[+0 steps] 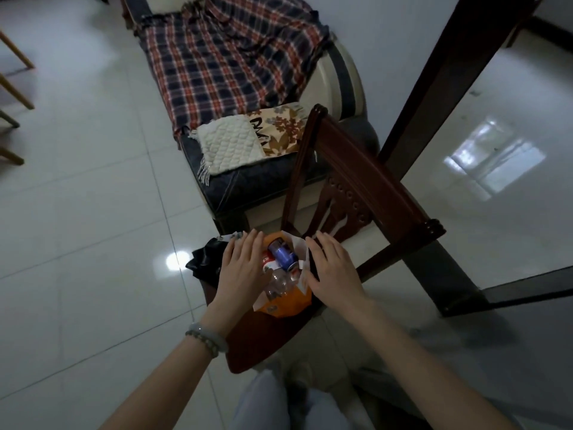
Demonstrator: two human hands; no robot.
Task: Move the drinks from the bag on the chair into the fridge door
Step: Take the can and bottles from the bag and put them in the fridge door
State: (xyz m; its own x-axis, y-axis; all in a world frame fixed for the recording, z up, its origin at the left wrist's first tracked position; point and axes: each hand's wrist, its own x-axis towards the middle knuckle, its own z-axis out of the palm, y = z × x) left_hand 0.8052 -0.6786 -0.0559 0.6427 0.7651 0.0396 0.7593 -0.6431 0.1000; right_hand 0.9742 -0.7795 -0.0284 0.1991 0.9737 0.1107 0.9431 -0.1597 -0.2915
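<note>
An orange and white bag stands open on the seat of a dark wooden chair. Inside it lie a blue can, a red can partly covered, and a clear plastic bottle. My left hand rests flat on the bag's left rim, fingers spread, beside the red can. My right hand presses flat on the bag's right rim, fingers extended. Neither hand holds a drink. The fridge is not in view.
A black cloth or bag lies on the chair seat left of the orange bag. Behind the chair is a sofa with a plaid blanket and small mats. A dark table leg stands at right. Glossy tiled floor surrounds.
</note>
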